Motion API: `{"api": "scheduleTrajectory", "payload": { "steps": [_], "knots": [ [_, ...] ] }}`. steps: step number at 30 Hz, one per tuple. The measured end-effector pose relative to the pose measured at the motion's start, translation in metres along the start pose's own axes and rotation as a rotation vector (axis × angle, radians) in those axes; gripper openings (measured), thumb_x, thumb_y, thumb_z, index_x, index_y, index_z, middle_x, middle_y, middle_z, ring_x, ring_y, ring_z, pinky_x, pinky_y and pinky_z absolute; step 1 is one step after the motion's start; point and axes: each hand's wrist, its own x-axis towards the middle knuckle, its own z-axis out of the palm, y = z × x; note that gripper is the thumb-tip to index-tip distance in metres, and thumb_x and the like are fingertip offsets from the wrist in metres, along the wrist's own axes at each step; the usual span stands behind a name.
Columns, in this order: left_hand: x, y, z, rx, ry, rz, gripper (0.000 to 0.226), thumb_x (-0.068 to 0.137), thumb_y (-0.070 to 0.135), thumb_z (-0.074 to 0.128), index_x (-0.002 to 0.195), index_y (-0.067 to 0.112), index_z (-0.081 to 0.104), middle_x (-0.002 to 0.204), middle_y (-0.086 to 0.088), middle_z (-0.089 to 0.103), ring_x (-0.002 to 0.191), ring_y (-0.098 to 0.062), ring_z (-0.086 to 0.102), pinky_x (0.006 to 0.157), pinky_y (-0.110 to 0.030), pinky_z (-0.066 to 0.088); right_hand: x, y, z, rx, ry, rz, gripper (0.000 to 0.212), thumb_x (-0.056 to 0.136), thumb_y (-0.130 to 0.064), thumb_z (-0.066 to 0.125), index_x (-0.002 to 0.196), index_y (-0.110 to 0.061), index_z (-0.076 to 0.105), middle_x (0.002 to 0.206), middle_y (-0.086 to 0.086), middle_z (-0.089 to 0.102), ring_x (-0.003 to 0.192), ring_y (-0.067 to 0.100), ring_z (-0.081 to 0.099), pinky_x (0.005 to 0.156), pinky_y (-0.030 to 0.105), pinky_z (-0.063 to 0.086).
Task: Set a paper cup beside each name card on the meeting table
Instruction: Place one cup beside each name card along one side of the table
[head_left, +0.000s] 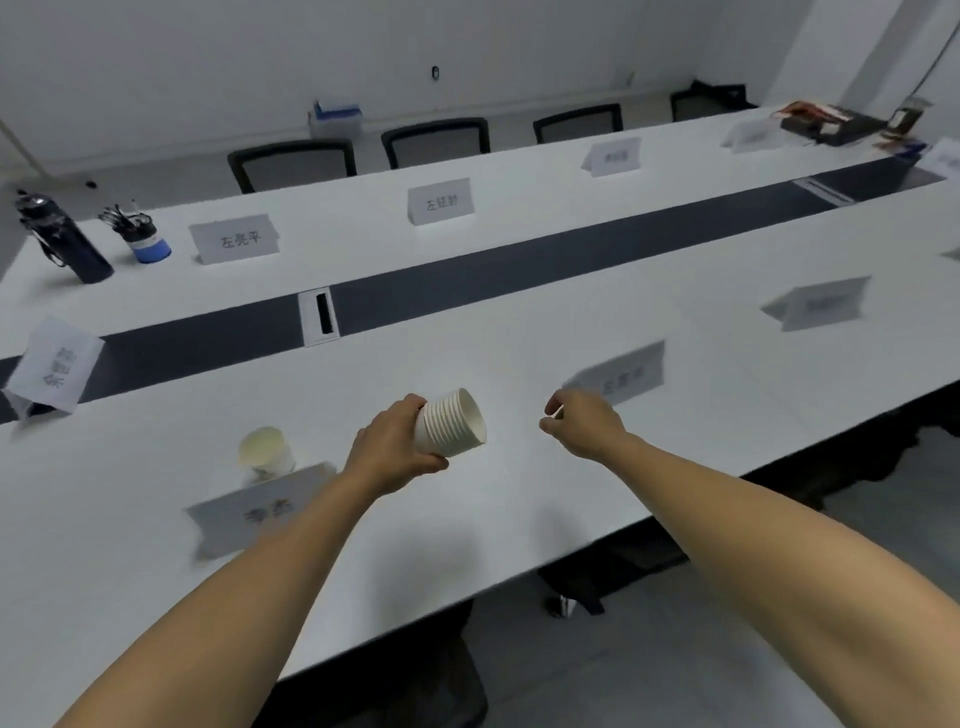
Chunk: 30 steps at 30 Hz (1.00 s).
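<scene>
My left hand (392, 449) grips a stack of white paper cups (453, 423), tipped on its side with the mouths facing right, above the white meeting table (519, 519). My right hand (584, 423) hovers to the right of the stack with its fingers curled and nothing visible in them. One paper cup (266, 452) stands behind the nearest name card (260, 512) at the lower left. Just beyond my right hand a second name card (621, 374) stands, and a third name card (823, 304) is farther right. More name cards line the far side of the table.
A dark strip (519, 270) with a cable port (321, 314) runs down the table's middle. A dark bottle (62, 236) and a pen holder (143, 236) stand at the far left. Black chairs (436, 140) line the far side. Boxes (831, 122) lie at the far right end.
</scene>
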Motion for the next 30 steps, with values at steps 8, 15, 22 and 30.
{"api": "scheduleTrajectory", "payload": {
  "steps": [8,15,22,30],
  "knots": [
    [0.01,0.137,0.078,0.006,-0.07,0.109,0.065,0.061,0.034,0.083,0.116,0.028,0.048,0.106,0.008,0.058,0.093,-0.019,0.06,0.076,-0.039,0.055,-0.03,0.125,-0.097,0.047,0.092,0.047,0.017,0.09,-0.025,0.062,0.101,-0.014,0.067,0.101,0.002,0.069,0.092,0.024,0.066,0.081,0.041,0.057],
    [0.068,0.186,0.096,0.055,-0.05,0.162,0.067,0.061,0.033,0.086,0.117,0.028,0.049,0.108,0.007,0.056,0.094,-0.018,0.059,0.078,-0.036,0.056,0.018,0.143,-0.129,0.277,0.092,-0.009,0.014,0.085,-0.021,0.072,0.092,-0.009,0.071,0.097,0.005,0.072,0.086,0.022,0.068,0.063,0.031,0.057],
    [0.144,0.224,0.096,-0.012,-0.016,0.196,0.068,0.061,0.034,0.087,0.117,0.027,0.049,0.111,0.005,0.057,0.097,-0.018,0.057,0.078,-0.032,0.057,0.088,0.132,-0.171,0.33,0.054,-0.073,0.022,0.081,-0.019,0.08,0.098,-0.009,0.07,0.091,0.004,0.07,0.083,0.02,0.069,0.056,0.02,0.047],
    [0.187,0.228,0.088,-0.033,0.02,0.124,0.068,0.062,0.033,0.087,0.118,0.025,0.049,0.112,0.005,0.056,0.098,-0.018,0.057,0.08,-0.03,0.056,0.154,0.122,-0.182,0.342,-0.06,-0.105,0.011,0.081,-0.013,0.078,0.087,-0.007,0.07,0.083,0.006,0.069,0.073,0.018,0.064,0.065,0.03,0.057]
  ]
}}
